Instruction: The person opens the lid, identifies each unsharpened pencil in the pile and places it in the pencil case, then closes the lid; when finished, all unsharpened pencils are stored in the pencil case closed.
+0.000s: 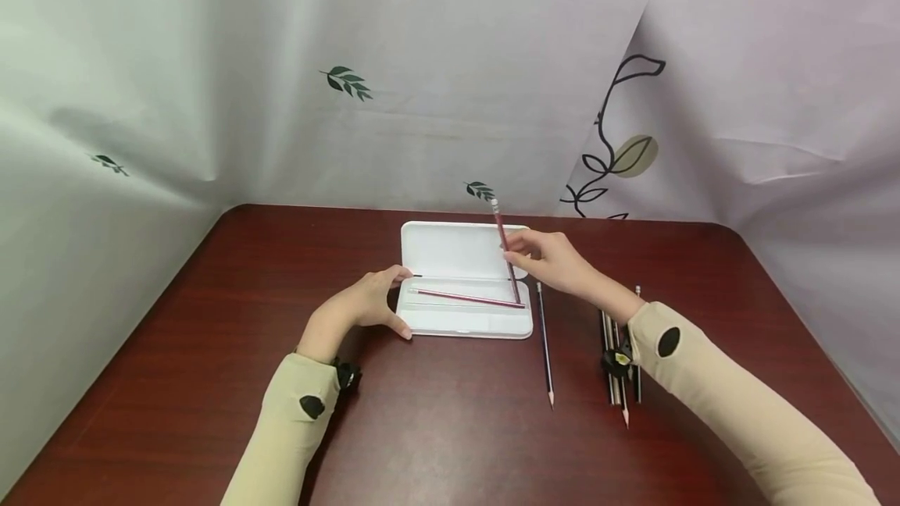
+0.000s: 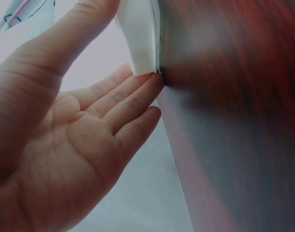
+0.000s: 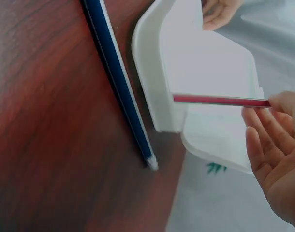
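Observation:
A white pencil case lies opened on the table, its lid tilted back at the far side. My left hand touches the case's left side, thumb near the front corner and fingers near the hinge; in the left wrist view the fingers are fairly straight against its edge. With thumb and fingertips, my right hand pinches a red pencil. That pencil stands steeply, its white-ended top up and its lower end over the right part of the case. Another red pencil lies lengthwise inside.
Right of the case a dark blue pencil lies on the table, point toward me. Farther right, several striped pencils lie partly hidden under my right wrist. A pale curtain hangs behind the table.

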`<state>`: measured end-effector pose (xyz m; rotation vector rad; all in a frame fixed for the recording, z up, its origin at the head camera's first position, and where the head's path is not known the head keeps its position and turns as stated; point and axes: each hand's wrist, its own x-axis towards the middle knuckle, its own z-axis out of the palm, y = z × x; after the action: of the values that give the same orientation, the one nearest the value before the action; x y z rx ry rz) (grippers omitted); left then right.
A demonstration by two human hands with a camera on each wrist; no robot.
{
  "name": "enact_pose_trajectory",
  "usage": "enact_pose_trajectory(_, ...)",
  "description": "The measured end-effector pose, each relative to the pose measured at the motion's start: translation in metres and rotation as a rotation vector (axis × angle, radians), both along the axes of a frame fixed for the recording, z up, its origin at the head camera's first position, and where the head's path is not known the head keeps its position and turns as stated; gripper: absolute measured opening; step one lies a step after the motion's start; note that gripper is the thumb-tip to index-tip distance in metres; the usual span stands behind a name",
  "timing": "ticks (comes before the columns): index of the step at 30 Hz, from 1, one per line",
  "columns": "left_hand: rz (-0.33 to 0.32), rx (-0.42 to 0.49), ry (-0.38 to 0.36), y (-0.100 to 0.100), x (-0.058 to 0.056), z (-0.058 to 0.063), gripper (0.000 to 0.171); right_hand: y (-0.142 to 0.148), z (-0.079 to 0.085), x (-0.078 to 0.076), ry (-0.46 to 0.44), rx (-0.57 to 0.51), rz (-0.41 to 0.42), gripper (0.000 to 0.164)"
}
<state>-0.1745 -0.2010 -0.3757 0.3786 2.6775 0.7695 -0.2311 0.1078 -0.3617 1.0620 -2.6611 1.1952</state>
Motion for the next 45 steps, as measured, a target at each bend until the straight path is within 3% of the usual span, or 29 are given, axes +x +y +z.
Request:
enact_pose_trajectory(2, -0.006, -0.001, 0.007, 0.000, 0.000, 0.000, 0.093, -0.005, -0.003, 0.000, 0.018, 0.034, 0.036, 0.016)
enact_pose_trajectory(9, -0.008, 0.011, 0.002, 0.004, 0.001, 0.000, 0.092, -0.023, -0.011, 0.010, 0.201, 0.311, 0.083, 0.019)
enact_pose_trajectory(14, -0.002, 0.008, 0.006, 0.007, 0.001, 0.001, 0.092, -0.036, -0.015, 0.016, 0.303, 0.405, 0.138, 0.018)
enact_pose_trajectory(29, -0.013, -0.022, 0.012, 0.006, -0.001, 0.003, 0.093, -0.035, -0.031, 0.018, 0.381, 0.428, 0.191, 0.010)
enact_pose_trajectory(37, -0.018, -0.012, 0.013, 0.003, 0.001, 0.003, 0.094, -0.029, -0.032, 0.018, 0.315, 0.426, 0.279, 0.017)
enact_pose_trajectory(45, -0.013, -0.005, 0.023, -0.001, 0.002, 0.001, 0.093, -0.017, -0.028, 0.017, 0.255, 0.394, 0.265, 0.020)
